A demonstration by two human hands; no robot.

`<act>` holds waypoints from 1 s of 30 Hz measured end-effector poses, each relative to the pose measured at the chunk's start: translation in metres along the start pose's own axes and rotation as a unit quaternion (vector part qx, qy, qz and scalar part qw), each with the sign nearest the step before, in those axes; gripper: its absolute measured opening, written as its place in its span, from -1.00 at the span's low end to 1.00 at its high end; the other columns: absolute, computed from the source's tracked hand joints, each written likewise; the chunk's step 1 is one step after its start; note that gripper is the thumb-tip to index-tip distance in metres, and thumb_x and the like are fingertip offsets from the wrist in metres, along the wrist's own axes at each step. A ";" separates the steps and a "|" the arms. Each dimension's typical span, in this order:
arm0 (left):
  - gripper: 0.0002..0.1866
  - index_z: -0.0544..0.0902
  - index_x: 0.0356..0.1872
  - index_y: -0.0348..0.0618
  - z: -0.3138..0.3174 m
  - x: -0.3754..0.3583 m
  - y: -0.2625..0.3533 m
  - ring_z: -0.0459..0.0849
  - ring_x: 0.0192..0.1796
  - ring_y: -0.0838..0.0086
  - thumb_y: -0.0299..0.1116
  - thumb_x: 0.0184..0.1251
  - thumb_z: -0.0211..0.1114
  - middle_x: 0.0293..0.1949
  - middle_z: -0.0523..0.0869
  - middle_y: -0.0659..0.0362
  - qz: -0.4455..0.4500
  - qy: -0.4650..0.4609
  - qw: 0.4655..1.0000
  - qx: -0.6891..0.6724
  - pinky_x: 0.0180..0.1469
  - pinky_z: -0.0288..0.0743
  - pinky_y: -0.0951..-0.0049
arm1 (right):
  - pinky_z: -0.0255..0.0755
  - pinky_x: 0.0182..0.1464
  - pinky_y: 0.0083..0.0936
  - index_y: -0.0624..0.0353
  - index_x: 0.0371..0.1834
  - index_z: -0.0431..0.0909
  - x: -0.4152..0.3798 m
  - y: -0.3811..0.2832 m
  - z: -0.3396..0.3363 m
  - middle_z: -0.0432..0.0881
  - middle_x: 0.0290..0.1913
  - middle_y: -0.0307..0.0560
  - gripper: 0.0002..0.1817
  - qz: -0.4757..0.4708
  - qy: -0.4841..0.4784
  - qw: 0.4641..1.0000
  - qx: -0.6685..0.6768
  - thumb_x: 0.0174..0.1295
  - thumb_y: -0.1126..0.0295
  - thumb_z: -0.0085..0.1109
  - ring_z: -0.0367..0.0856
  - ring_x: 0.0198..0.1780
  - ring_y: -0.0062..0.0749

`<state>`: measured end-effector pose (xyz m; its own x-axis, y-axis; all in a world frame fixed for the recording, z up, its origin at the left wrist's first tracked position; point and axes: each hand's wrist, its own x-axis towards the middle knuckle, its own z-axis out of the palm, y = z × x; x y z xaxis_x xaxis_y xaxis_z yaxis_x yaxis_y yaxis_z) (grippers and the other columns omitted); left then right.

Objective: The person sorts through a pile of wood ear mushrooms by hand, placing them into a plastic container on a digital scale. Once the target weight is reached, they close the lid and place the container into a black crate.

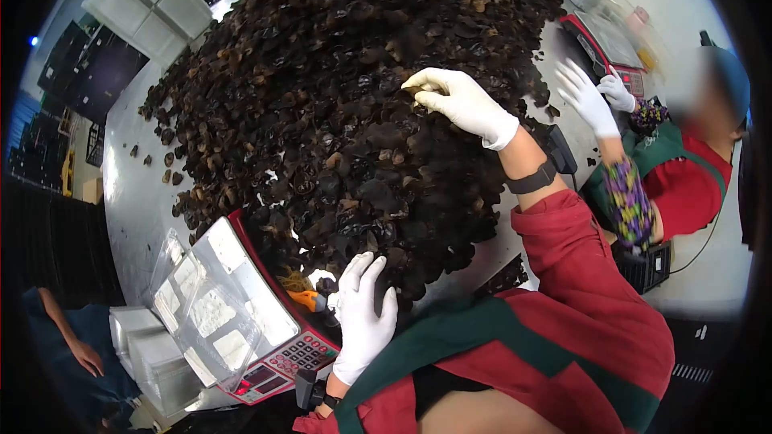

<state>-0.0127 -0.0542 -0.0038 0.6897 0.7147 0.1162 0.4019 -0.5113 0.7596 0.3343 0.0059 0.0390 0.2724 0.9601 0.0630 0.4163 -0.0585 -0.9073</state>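
Note:
A large heap of dark brown-black, leathery pieces that look like wood ear mushrooms covers the metal table. My right hand, in a white glove, is over the middle of the heap. Its thumb and fingers curl toward each other in a pinch; dark material shows at the fingertips, too small to tell from the heap behind. My left hand, also gloved in white, lies at the heap's near edge with its fingers stretched out and nothing visible in them. Beside it are an orange-handled tool and the red digital scale.
Clear plastic trays lie on the scale. Stacked plastic containers stand at the far left and lower left. At right, a co-worker with gloved hands is near a second scale. Another person's arm shows at lower left.

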 end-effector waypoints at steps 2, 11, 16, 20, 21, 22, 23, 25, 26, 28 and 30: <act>-0.43 0.54 0.26 -0.21 0.000 -0.001 0.002 0.44 0.39 0.06 -0.63 0.14 0.32 0.30 0.49 -0.05 -0.006 0.005 1.000 0.000 0.45 0.29 0.17 | 0.47 -0.11 -0.56 0.18 0.04 0.66 -0.004 0.008 -0.004 0.68 -0.28 -0.30 -0.77 0.003 0.032 0.998 -0.047 0.36 0.42 0.23 0.56 -0.23 -0.65; -0.44 0.51 0.27 -0.21 0.002 0.000 0.002 0.38 0.43 0.02 -0.58 0.18 0.33 0.32 0.46 -0.05 -0.006 -0.011 1.000 0.002 0.45 0.27 0.12 | 0.48 0.00 -0.28 -0.02 -0.26 0.67 -0.026 -0.005 0.032 0.61 -0.22 -0.23 -0.86 -0.250 0.104 0.902 -0.337 0.14 0.27 0.35 0.58 -0.07 -0.24; -0.44 0.51 0.28 -0.21 0.003 0.000 0.004 0.38 0.43 0.02 -0.58 0.19 0.33 0.32 0.45 -0.06 -0.005 -0.013 1.000 0.012 0.45 0.27 0.12 | 0.39 0.05 -0.35 -0.07 -0.16 0.65 -0.025 0.021 0.077 0.58 -0.22 -0.28 -0.78 -0.236 -0.023 0.873 -0.426 0.11 0.32 0.37 0.58 -0.03 -0.34; -0.43 0.54 0.26 -0.19 0.003 -0.004 0.003 0.43 0.40 0.05 -0.63 0.16 0.32 0.31 0.48 -0.05 -0.010 0.005 1.000 0.023 0.46 0.29 0.18 | 0.35 0.10 -0.35 -0.07 -0.21 0.66 -0.023 0.017 0.063 0.64 -0.24 -0.32 -0.83 -0.164 -0.018 0.939 -0.301 0.10 0.37 0.33 0.62 -0.06 -0.36; -0.43 0.53 0.27 -0.19 0.003 -0.005 0.002 0.43 0.40 0.05 -0.63 0.16 0.32 0.31 0.48 -0.06 -0.013 0.003 1.000 0.027 0.46 0.29 0.18 | 0.42 0.04 -0.41 0.03 -0.21 0.67 -0.024 0.013 0.057 0.69 -0.25 -0.26 -0.83 -0.159 -0.025 0.954 -0.252 0.10 0.41 0.33 0.65 -0.14 -0.35; -0.43 0.53 0.27 -0.19 0.003 -0.005 0.002 0.43 0.40 0.05 -0.63 0.16 0.31 0.31 0.48 -0.06 -0.015 0.001 0.999 0.028 0.46 0.29 0.17 | 0.45 -0.02 -0.45 0.09 -0.19 0.67 -0.023 0.012 0.052 0.69 -0.26 -0.24 -0.81 -0.132 -0.033 0.973 -0.184 0.11 0.42 0.34 0.64 -0.18 -0.39; -0.43 0.53 0.27 -0.19 0.003 -0.004 0.002 0.43 0.40 0.05 -0.63 0.16 0.31 0.31 0.48 -0.06 -0.017 0.002 0.999 0.029 0.46 0.29 0.17 | 0.48 -0.08 -0.49 0.14 -0.17 0.67 -0.022 0.011 0.049 0.69 -0.27 -0.22 -0.80 -0.102 -0.041 0.987 -0.115 0.12 0.42 0.36 0.64 -0.22 -0.43; -0.44 0.53 0.27 -0.19 0.003 -0.003 0.005 0.43 0.40 0.06 -0.63 0.17 0.31 0.31 0.48 -0.05 -0.011 0.006 1.000 0.025 0.46 0.30 0.18 | 0.56 -0.10 -0.47 0.18 -0.12 0.69 -0.023 0.005 0.043 0.73 -0.27 -0.16 -0.75 -0.055 -0.052 0.995 -0.059 0.13 0.39 0.41 0.67 -0.24 -0.39; -0.44 0.53 0.27 -0.19 0.003 -0.003 0.006 0.43 0.40 0.06 -0.63 0.17 0.31 0.31 0.48 -0.05 -0.013 0.008 1.000 0.026 0.46 0.30 0.18 | 0.53 -0.14 -0.54 0.21 -0.12 0.70 -0.023 0.008 0.043 0.70 -0.35 -0.22 -0.76 -0.088 -0.040 0.995 -0.025 0.20 0.36 0.42 0.59 -0.32 -0.54; -0.45 0.53 0.27 -0.19 0.002 -0.001 0.010 0.44 0.39 0.06 -0.62 0.19 0.31 0.31 0.48 -0.04 -0.009 0.009 1.000 0.027 0.44 0.31 0.19 | 0.51 -0.16 -0.58 0.22 -0.14 0.70 -0.023 0.007 0.044 0.69 -0.36 -0.25 -0.78 -0.039 -0.045 0.998 0.032 0.23 0.36 0.41 0.57 -0.33 -0.60; -0.46 0.53 0.27 -0.18 0.000 0.000 0.013 0.45 0.38 0.07 -0.62 0.19 0.30 0.29 0.49 -0.04 -0.015 0.010 0.999 0.030 0.44 0.31 0.20 | 0.47 -0.18 -0.67 0.23 -0.16 0.71 -0.025 0.002 0.043 0.69 -0.37 -0.31 -0.82 0.015 -0.055 0.995 0.085 0.30 0.36 0.37 0.54 -0.32 -0.72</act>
<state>-0.0073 -0.0608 0.0063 0.6649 0.7393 0.1063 0.4586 -0.5164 0.7232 0.2911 -0.0059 0.0172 0.1824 0.9832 -0.0028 0.2538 -0.0498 -0.9660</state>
